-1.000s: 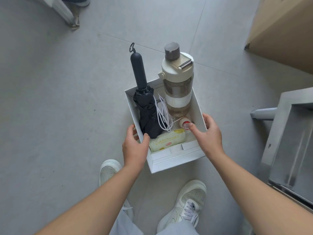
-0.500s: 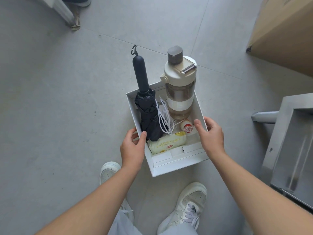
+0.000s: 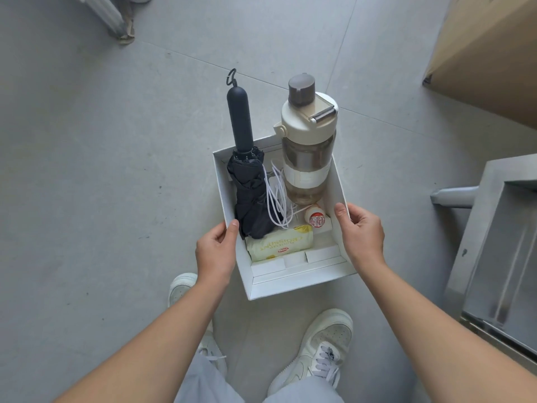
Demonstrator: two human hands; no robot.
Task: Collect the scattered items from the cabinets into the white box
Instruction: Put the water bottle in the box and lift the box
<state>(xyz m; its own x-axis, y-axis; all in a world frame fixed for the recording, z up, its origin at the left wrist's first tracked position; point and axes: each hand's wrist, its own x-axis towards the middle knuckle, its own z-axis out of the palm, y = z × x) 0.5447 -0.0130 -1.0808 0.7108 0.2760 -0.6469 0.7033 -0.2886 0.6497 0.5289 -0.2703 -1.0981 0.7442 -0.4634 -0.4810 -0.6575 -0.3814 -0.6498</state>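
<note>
Right, white box [image 3: 290, 286] is gripped by both hands, over the grey floor [image 3: 87, 170] just ahead of two white shoes [image 3: 322, 350]. Left hand [image 3: 216, 251] is clamped on the left wall, thumb hooked over the rim into the box, fingers wrapped outside and mostly hidden. Right hand [image 3: 361, 231] is clamped on the right wall, thumb laid on the rim, fingers curled round the outside. Both forearms are stretched forward and bare.

Items are seen inside the box: folded black umbrella [image 3: 250, 196] with its handle sticking out past the far wall, cream-lidded water bottle [image 3: 306, 149] leaning on the far wall, white cable [image 3: 276, 199] between them, small bottle [image 3: 315, 218] with red print on its end, yellow packet [image 3: 280, 245] at the near end.

Packet print is upside down; "CROISSANT" can roughly be made out, with a smaller line and a red oval logo too small to read. Small bottle's print cannot be read.

Umbrella's lower end is covered by the packet. Cardboard carton [image 3: 488, 53] and metal cabinet [image 3: 499, 242] are cut off at the right edge.
</note>
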